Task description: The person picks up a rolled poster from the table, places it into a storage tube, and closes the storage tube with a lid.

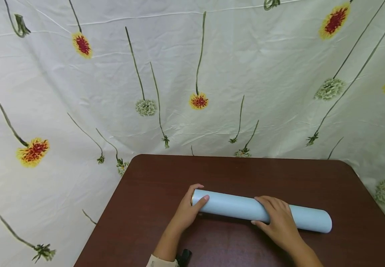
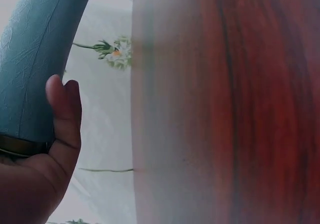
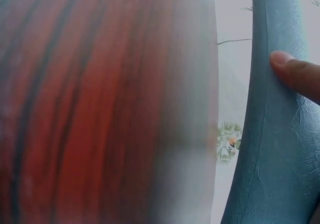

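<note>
A long light blue tube [image 1: 232, 205] lies crosswise over the table, its right end a little nearer to me. Its skin looks wrinkled like leather, and a seam runs along it in both wrist views. At the left end, my left hand [image 1: 187, 207] holds it with the thumb on the near side and fingers round the far side. A gold-coloured rim [image 2: 22, 146] circles that end beside the palm. Right of the tube's middle, my right hand [image 1: 277, 218] grips from above, fingers over the top. The right thumb [image 3: 295, 74] presses the near side.
Beneath is a dark reddish-brown table [image 1: 165, 172] with rounded far corners. A white cloth [image 1: 172, 48] printed with flowers hangs behind and at both sides of it. A small black object [image 1: 184, 256] shows by my left wrist, next to a cream sleeve [image 1: 160, 262].
</note>
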Demonstrator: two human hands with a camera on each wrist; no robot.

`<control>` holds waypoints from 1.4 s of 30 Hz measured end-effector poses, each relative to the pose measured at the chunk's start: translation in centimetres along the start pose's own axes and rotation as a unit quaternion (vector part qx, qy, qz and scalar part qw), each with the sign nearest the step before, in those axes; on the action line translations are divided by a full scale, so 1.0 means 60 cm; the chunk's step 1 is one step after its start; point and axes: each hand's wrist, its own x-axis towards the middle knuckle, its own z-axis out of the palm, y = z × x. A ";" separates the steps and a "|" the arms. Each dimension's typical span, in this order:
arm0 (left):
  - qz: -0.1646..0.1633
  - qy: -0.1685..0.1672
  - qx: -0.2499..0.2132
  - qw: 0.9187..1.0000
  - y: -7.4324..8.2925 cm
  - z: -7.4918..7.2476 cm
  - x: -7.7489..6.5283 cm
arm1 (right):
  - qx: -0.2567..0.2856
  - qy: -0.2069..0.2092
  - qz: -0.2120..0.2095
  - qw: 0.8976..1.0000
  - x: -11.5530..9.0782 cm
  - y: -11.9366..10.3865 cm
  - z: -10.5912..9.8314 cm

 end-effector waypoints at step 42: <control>-0.042 0.026 -0.031 0.998 -0.007 -0.002 0.002 | 0.007 -0.004 -0.019 1.000 0.005 0.000 0.006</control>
